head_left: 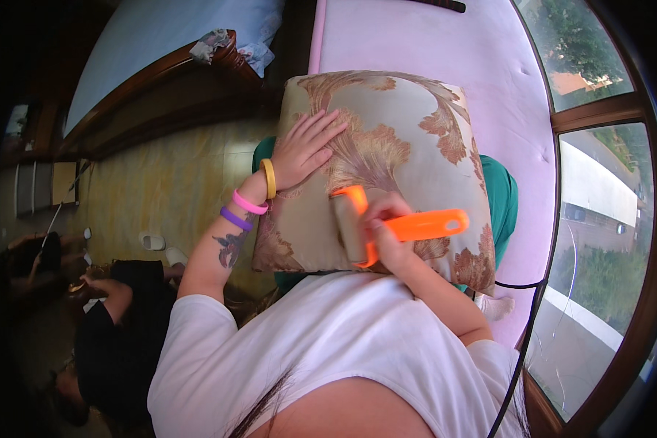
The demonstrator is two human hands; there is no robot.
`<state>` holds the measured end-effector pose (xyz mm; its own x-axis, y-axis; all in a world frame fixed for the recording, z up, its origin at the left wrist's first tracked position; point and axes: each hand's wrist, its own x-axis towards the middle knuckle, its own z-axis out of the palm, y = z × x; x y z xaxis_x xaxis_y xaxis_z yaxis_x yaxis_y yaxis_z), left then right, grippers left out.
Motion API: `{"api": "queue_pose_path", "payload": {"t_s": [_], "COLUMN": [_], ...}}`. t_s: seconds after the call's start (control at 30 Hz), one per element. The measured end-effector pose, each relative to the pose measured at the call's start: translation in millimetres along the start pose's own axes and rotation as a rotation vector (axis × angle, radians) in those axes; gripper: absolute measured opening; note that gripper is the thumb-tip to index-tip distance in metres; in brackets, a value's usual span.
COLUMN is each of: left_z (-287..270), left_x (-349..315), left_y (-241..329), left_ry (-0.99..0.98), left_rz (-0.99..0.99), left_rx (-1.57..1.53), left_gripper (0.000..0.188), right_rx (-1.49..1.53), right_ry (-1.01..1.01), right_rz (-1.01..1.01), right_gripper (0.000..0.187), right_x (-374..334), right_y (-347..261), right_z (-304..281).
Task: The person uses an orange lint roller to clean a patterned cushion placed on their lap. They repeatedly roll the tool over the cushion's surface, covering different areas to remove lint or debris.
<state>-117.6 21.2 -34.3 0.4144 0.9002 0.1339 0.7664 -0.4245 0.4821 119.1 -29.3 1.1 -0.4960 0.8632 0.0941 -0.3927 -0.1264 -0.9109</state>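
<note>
A cream cushion (387, 131) with a brown and gold leaf pattern lies across my lap. My left hand (305, 149) rests flat on its left side, fingers stretched out, with yellow, pink and purple bands along the wrist and forearm. In my right hand (388, 232) is an orange lint roller (432, 225), gripped where the handle meets the frame. Its pale roll (348, 228) is against the lower middle of the cushion, slightly smeared by motion. The handle, with a hole at its end, points right.
A pink-white padded surface (504, 87) runs beside a window (598, 175) on the right. At upper left stands a wood-framed bed (175, 58). Another person in black (124, 343) is at lower left, near white slippers (152, 241). A black cable (522, 343) hangs at my right.
</note>
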Motion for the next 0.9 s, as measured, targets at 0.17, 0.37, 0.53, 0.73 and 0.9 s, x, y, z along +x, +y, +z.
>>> {"api": "queue_pose_path", "payload": {"t_s": [0.17,0.37,0.53,0.73,0.9], "left_z": [3.0,34.0,32.3,11.7,12.9], "left_x": [-70.1,-154.9,-166.3,-110.9,-70.9], "left_y": [-6.3,40.6,76.8,113.0,128.4], "left_ry": [0.09,0.386,0.415,0.203,0.023], "left_rz": [-0.149,-0.59,-0.712,-0.509,-0.266], "left_rx": [-0.27,-1.186,-0.868,0.126,0.323], "left_gripper": [0.051,0.052,0.051,0.059,0.061], "right_rx": [-0.184,-0.095,-0.293,-0.35,-0.317], "right_ry": [-0.442,-0.792,-0.487,-0.024,0.205], "right_rz": [0.108,-0.094,-0.25,-0.156,-0.19], "right_gripper": [0.007,0.01,0.01,0.007,0.008], "right_x": [6.3,7.3,-0.2,-26.3,-54.3], "right_y": [9.1,32.4,17.4,-19.7,-34.5], "right_z": [46.8,76.1,42.0,-32.3,-64.5]}}
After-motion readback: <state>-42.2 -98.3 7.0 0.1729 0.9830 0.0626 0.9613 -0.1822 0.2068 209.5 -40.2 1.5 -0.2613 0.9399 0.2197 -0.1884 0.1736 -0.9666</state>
